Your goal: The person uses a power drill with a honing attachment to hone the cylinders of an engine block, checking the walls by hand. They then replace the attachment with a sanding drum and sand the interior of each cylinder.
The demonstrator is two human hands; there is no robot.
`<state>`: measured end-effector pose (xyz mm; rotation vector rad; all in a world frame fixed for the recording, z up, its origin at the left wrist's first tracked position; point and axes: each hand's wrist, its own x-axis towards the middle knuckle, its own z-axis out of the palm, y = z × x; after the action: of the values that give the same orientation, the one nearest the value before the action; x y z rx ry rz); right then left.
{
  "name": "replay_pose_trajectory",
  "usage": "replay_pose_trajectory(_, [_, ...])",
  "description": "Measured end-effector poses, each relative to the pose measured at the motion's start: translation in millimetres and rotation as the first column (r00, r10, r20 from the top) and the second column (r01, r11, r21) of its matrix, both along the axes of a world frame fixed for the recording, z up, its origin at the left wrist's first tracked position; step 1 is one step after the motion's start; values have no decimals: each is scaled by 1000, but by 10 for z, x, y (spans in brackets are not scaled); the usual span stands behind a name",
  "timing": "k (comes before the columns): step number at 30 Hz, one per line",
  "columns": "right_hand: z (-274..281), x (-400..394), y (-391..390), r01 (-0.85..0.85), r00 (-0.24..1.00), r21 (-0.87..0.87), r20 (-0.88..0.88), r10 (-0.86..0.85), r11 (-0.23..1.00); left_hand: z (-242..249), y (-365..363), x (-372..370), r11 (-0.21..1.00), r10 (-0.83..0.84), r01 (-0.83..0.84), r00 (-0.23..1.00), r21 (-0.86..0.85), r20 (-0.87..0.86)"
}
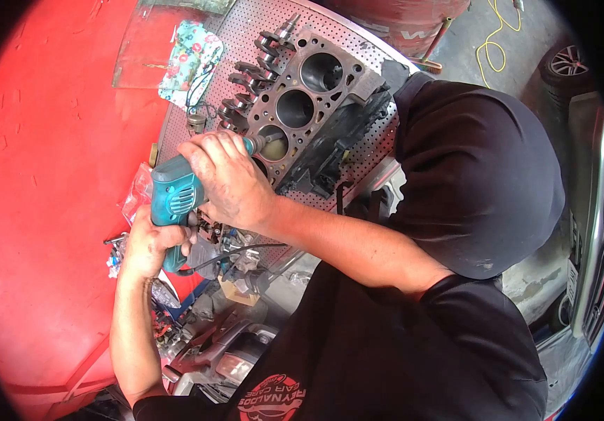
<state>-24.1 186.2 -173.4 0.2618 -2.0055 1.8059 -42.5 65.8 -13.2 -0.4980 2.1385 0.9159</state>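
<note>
My left hand [150, 242] is wrapped round the grip of a teal power drill [175, 198]. My right hand [230, 179] closes over the front of the drill, behind its chuck [251, 144]. From the chuck, a shaft [268, 139] reaches into one cylinder bore of an engine block [288, 151]; the tool's far end is hidden. Two more bores lie open beyond it, and another is partly covered by my right hand. Along the block's left side lies a crankshaft [251, 76]. A black cord [235, 254] trails from the drill's handle.
The block rests on a perforated metal table [175, 144]. A floral cloth [191, 63], a glass pane [140, 52] and a piston [195, 123] lie left of the crankshaft. A broad red surface [42, 210] borders the left. Loose parts clutter the area below the drill. A red drum [400, 21] stands behind.
</note>
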Motion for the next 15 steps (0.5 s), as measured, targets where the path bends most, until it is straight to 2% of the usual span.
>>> replay_pose_trajectory(6, [51, 27, 74, 4, 1000, 9, 12, -4, 1000, 44, 43, -29, 998, -43, 42, 999, 50, 14])
replay_pose_trajectory(15, [92, 69, 10, 2, 1000, -5, 9, -2, 1000, 105, -12, 28, 999, -30, 30, 999, 26, 13])
